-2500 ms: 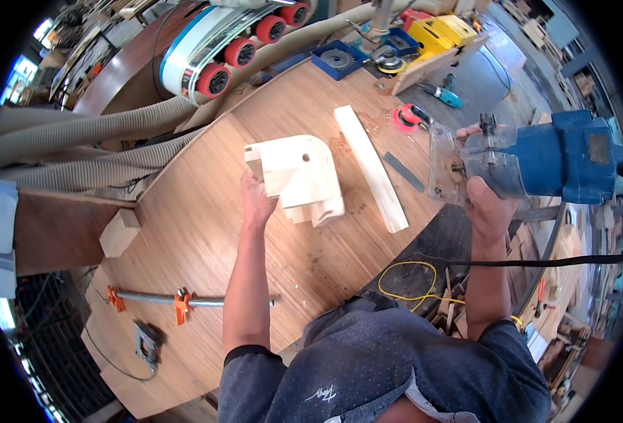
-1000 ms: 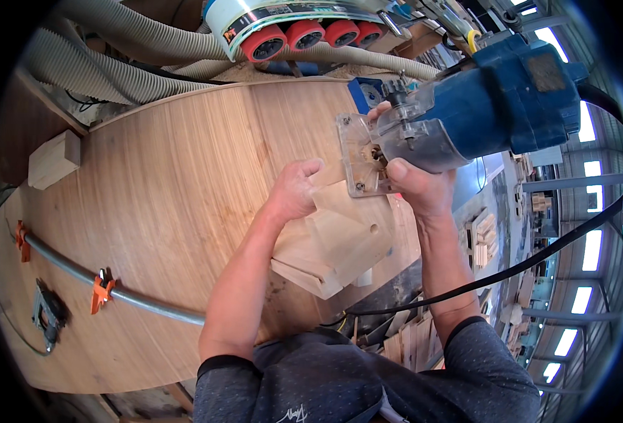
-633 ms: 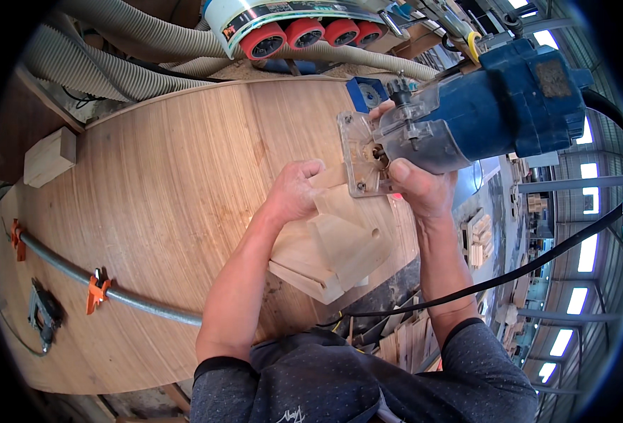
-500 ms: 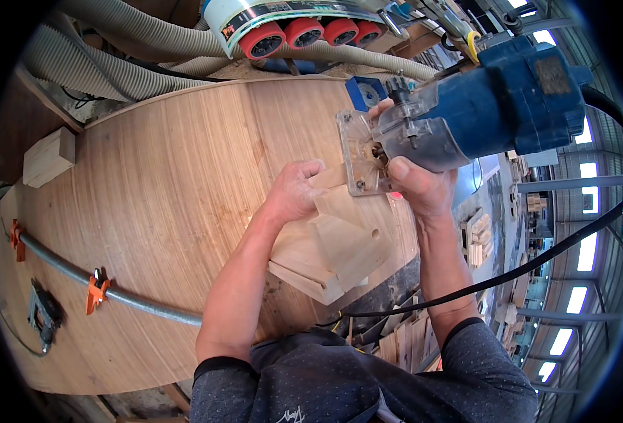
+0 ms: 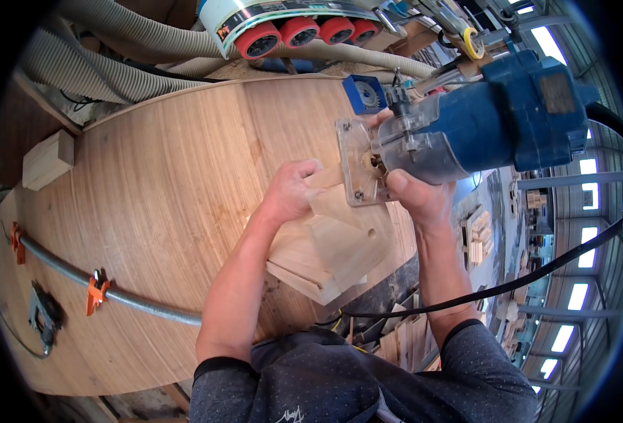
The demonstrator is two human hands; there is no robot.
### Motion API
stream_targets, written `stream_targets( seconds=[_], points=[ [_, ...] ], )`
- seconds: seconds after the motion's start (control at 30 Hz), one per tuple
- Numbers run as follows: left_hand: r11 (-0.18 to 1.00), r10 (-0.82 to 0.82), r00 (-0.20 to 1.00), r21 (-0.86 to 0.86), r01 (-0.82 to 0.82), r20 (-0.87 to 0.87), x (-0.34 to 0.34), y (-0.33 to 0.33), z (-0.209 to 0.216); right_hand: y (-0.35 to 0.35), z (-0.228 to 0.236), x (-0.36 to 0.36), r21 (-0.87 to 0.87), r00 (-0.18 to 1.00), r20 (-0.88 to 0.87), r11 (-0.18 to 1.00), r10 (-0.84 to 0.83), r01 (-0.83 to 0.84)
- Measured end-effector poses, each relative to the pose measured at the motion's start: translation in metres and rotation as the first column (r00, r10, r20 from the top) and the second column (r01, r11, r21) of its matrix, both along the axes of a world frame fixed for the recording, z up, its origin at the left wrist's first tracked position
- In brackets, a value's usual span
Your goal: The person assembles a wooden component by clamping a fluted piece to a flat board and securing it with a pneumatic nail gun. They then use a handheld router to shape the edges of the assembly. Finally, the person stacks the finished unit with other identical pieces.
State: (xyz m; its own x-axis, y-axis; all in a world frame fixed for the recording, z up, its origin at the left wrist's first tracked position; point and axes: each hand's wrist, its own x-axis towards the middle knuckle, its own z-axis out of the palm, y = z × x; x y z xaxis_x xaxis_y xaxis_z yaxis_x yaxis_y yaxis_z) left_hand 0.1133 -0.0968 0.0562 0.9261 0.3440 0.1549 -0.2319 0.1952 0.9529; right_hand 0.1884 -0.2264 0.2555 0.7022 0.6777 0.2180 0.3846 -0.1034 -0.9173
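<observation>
A blue trim router [image 5: 491, 123] with a clear plastic base lies sideways in my right hand [image 5: 424, 194], whose thumb wraps the lower side of the housing; its other fingers are mostly hidden behind. The flat base plate [image 5: 357, 166] faces left, against the edge of a pale wooden workpiece [image 5: 350, 243]. This workpiece is angular, made of several faces, with a small round hole near its right side. My left hand [image 5: 291, 190] is closed on its upper left part, the fingertips partly out of sight. The router bit shows only dimly inside the clear guard.
Under the workpiece spreads a wood-topped table [image 5: 163, 176]. On it are a bar clamp [image 5: 142, 299] with orange jaws, a black tool [image 5: 45, 317], a wooden block [image 5: 49, 161] and a blue box [image 5: 365, 94] with a toothed disc. A black cable [image 5: 523, 280] crosses my right forearm. Ribbed hoses [image 5: 142, 35] lie behind.
The router and my right hand have shifted slightly toward me, the base plate sliding a little along the workpiece's edge. My left hand and the workpiece have barely moved.
</observation>
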Motion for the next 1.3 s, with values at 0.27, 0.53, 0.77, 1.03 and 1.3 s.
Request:
stream_targets(
  seconds=[0.27, 0.53, 0.77, 1.03, 1.3],
  points=[
    [0.993, -0.035, 0.998, -0.115, 0.028, -0.055, -0.005, 0.0, 0.006, -0.016, 0.009, -0.022, 0.023, 0.998, -0.055, 0.999, -0.037, 0.038],
    [0.96, -0.016, 0.997, -0.28, -0.007, -0.08, -0.006, -0.006, 0.004, -0.034, 0.007, -0.03, 0.019, 0.998, -0.057, 0.999, -0.031, 0.032],
    [0.941, 0.042, 0.997, -0.334, -0.062, -0.066, -0.009, -0.01, -0.001, -0.045, 0.01, -0.039, -0.018, 0.997, -0.052, 0.999, -0.05, 0.049],
    [0.914, 0.197, 0.977, -0.347, -0.212, -0.077, -0.012, -0.017, -0.005, -0.057, 0.011, -0.045, -0.055, 0.995, -0.024, 0.994, -0.092, 0.091],
    [0.867, 0.436, 0.9, -0.277, -0.414, 0.023, -0.02, -0.027, -0.018, -0.069, 0.008, -0.052, 0.003, 0.99, -0.033, 0.991, -0.137, 0.137]
  ],
)
